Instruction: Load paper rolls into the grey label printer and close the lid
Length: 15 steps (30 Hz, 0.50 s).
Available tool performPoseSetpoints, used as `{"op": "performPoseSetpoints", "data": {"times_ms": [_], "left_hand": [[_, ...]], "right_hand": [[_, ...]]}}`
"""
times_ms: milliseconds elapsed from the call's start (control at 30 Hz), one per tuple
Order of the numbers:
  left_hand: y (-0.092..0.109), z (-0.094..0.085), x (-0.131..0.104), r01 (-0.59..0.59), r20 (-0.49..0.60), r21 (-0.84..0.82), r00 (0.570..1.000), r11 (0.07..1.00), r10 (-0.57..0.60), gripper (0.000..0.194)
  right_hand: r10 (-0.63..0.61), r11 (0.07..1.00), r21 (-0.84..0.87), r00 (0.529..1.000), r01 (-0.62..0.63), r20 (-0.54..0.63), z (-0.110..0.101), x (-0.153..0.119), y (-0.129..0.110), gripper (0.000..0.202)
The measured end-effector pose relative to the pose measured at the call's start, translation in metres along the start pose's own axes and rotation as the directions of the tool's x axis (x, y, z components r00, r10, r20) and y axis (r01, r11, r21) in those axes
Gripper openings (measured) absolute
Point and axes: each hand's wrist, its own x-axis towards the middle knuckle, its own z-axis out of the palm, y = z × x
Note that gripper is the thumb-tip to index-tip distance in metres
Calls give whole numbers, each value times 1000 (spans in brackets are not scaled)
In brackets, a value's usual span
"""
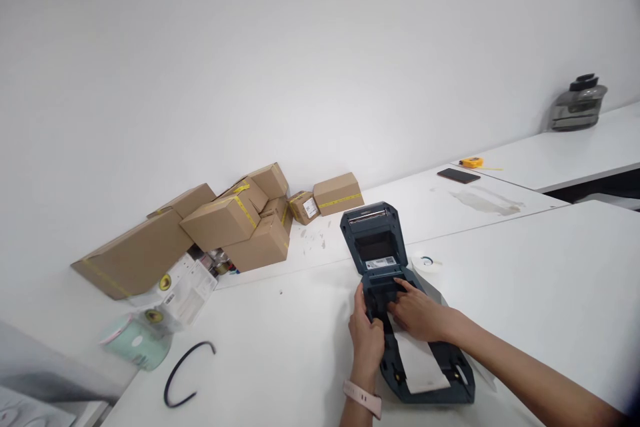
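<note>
A dark blue-grey label printer (457, 390) lies on the white table with its lid (375, 237) raised. A white paper strip (425, 363) runs down over its open body toward me. My left hand (367, 340), with a pink band on the wrist, grips the printer's left edge, thumb over the inner side. My right hand (420, 313) reaches into the printer from the right. Its index finger stretches toward the hinge, while the other fingers bend over the upper end of the paper strip. What lies under those fingers is hidden.
A white roll (427, 263) lies right of the lid. Cardboard boxes (240, 220) are piled at the back left. A black curved band (175, 373) and a mint-green container (137, 341) are on the left. A phone (459, 175), yellow tape measure (471, 162) and bottle (579, 105) stand farther right.
</note>
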Motion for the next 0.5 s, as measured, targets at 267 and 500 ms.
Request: {"op": "performPoseSetpoints", "data": {"times_ms": [267, 500], "left_hand": [[-5, 2, 0, -40, -21, 60, 999, 997, 41, 85], [-1, 0, -2, -18, -40, 99, 999, 995, 22, 74]], "right_hand": [[-21, 982, 186, 995, 2, 100, -17, 5, 1, 23], [-69, 765, 639, 997, 79, -42, -73, -40, 21, 30]]}}
